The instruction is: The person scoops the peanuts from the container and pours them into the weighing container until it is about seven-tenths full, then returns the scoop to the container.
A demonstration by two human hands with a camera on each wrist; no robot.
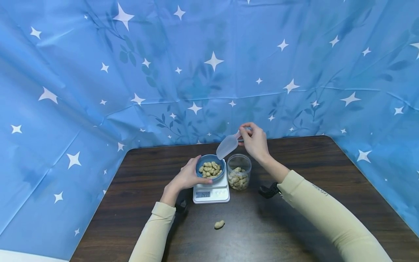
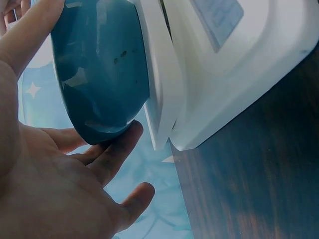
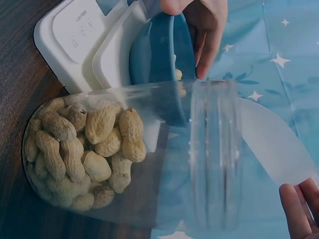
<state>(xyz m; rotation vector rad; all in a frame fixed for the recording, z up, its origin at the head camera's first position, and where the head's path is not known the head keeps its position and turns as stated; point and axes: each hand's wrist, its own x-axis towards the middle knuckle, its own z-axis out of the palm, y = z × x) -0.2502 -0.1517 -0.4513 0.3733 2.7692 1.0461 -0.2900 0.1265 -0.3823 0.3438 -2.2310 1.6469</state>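
Observation:
A blue bowl [image 1: 208, 157] of unshelled peanuts [image 1: 210, 170] sits on the white kitchen scale [image 1: 217, 196]. My left hand [image 1: 187, 175] holds the bowl by its sides, thumb at the near rim and fingers round the far side. Above and right of the bowl, my right hand [image 1: 256, 143] pinches the handle of a translucent scoop [image 1: 227, 146]. The scoop slants down toward the bowl's right rim and looks free of peanuts. Just right of the scale stands a clear jar [image 3: 214, 159], partly filled with peanuts [image 3: 99, 149].
One loose peanut [image 1: 219, 224] lies on the dark wooden table [image 1: 255, 233] in front of the scale. Behind the table hangs a blue star-patterned cloth [image 1: 183, 72]. Digits show on the scale's display [image 1: 203, 194].

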